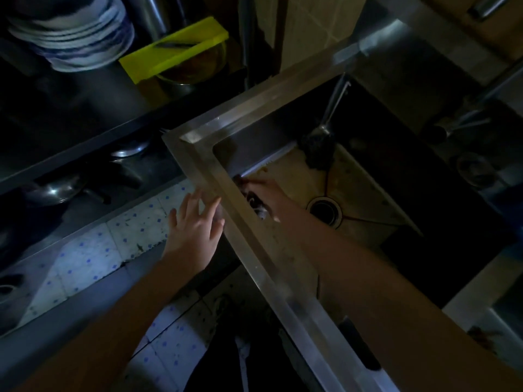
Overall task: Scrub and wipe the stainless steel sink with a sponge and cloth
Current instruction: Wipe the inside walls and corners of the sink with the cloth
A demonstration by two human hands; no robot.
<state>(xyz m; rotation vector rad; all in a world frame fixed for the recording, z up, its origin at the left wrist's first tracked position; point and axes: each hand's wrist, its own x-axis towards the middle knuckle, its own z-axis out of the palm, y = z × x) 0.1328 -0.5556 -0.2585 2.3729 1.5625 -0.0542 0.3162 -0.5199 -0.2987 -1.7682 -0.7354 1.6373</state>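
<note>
The stainless steel sink [254, 241] fills the middle and right of the dim head view, with a round drain [324, 211] in its yellowish floor. My right hand [268, 193] reaches down inside the basin against the left wall and presses a dark scrubbing sponge [256, 203] to the steel; the rim hides part of it. My left hand [196, 224] hovers just outside the left rim, fingers spread and holding nothing. A dark clump [317, 154] lies at the far end of the basin floor under the tap; what it is I cannot tell.
A tap spout [335, 103] hangs over the basin's far side. A yellow cutting board [175, 49] and stacked bowls [76, 32] sit on the counter at upper left. Pans [56, 190] rest on a lower shelf. Dotted floor tiles [93, 258] lie below.
</note>
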